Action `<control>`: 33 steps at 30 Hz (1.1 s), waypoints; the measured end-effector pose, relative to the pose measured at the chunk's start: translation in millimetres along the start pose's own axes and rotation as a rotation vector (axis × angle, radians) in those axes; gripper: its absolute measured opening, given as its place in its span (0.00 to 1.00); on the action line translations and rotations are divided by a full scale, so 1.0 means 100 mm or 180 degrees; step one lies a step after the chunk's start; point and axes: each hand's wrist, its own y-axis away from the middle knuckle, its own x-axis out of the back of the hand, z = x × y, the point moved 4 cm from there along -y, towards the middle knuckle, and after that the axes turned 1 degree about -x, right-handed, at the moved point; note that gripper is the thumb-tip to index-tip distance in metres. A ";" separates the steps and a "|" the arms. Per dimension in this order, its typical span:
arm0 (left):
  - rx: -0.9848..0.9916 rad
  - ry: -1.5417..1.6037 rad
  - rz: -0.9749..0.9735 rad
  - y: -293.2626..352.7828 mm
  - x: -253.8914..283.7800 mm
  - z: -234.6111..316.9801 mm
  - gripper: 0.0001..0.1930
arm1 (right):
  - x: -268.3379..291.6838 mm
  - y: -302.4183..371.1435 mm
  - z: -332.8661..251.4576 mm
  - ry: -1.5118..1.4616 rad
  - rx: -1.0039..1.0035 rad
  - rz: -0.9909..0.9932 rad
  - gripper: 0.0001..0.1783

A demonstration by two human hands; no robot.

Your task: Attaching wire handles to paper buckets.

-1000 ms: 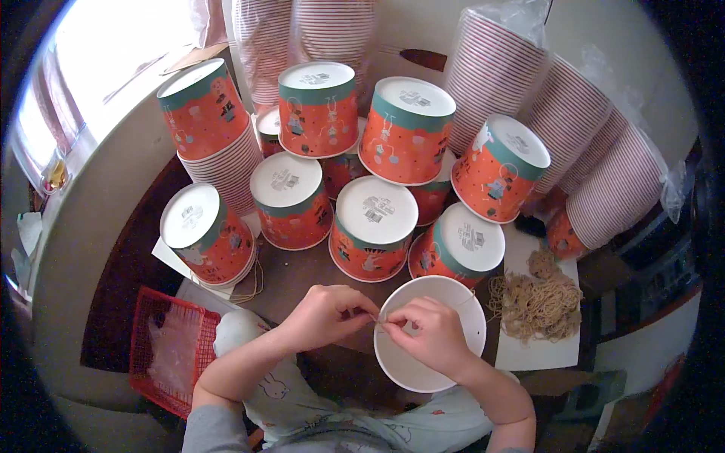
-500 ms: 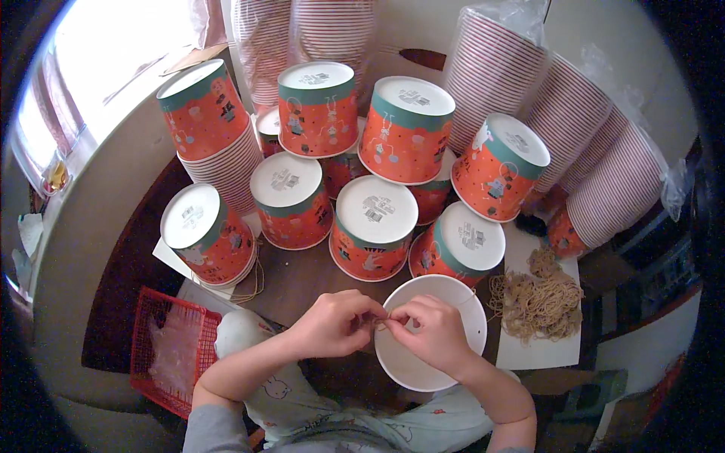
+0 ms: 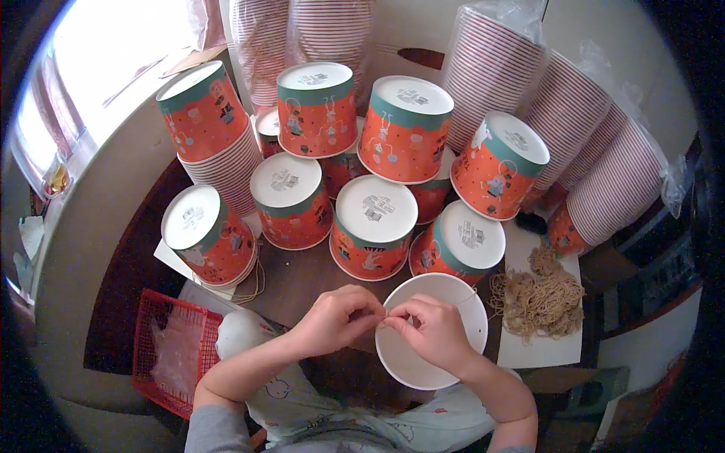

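Note:
A white-lined paper bucket [image 3: 423, 368] stands mouth up between my knees, with a small dark hole in its right wall. Over its left rim my two hands meet fingertip to fingertip. My left hand [image 3: 341, 321] is closed in a pinch just outside the rim. Facing it, my right hand [image 3: 432, 326] pinches with thumb and forefinger above the bucket's mouth. Between them is a thin bit of twine, mostly hidden by the fingers. To the right, a tangled heap of tan twine [image 3: 544, 302] lies on a white sheet [image 3: 529, 355].
Orange printed buckets [image 3: 375, 211] stand upside down in rows ahead, some stacked on others. Tall nested stacks in clear plastic [image 3: 495, 79] line the back and right. A red basket [image 3: 143, 340] holding clear plastic is at my left. Twine loops hang beside the left front stack [image 3: 192, 219].
My left hand has risen slightly, and its fingers have drawn closer together. The right hand stays almost in place, still pinching; the bucket has barely moved.

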 end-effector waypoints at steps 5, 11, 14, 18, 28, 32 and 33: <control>0.0168 0.0241 -0.0394 0.01 0.00 -0.09 0.05 | 0.01 -0.01 -0.03 0.0008 0.0176 0.0012 0.05; 0.1916 0.2462 -0.0957 0.09 -0.11 -0.26 0.08 | 0.08 -0.02 -0.04 0.0182 0.0465 0.0126 0.13; 0.1831 0.2636 -0.1012 0.08 -0.10 -0.22 0.08 | 0.05 -0.06 -0.06 -0.0384 0.0689 0.0040 0.16; 0.1878 0.2939 -0.1101 0.10 -0.12 -0.23 0.07 | 0.04 -0.04 -0.05 -0.0205 0.0655 -0.0412 0.16; 0.2157 0.3274 -0.1063 0.13 -0.15 -0.22 0.06 | 0.07 -0.04 -0.15 -0.0537 0.0768 -0.0365 0.11; 0.2197 0.3290 -0.1075 0.13 -0.16 -0.21 0.05 | 0.06 0.00 -0.18 -0.0138 0.1105 -0.0143 0.08; 0.2197 0.3250 -0.1018 0.13 -0.16 -0.21 0.05 | 0.05 0.00 -0.18 -0.0136 0.1105 -0.0148 0.08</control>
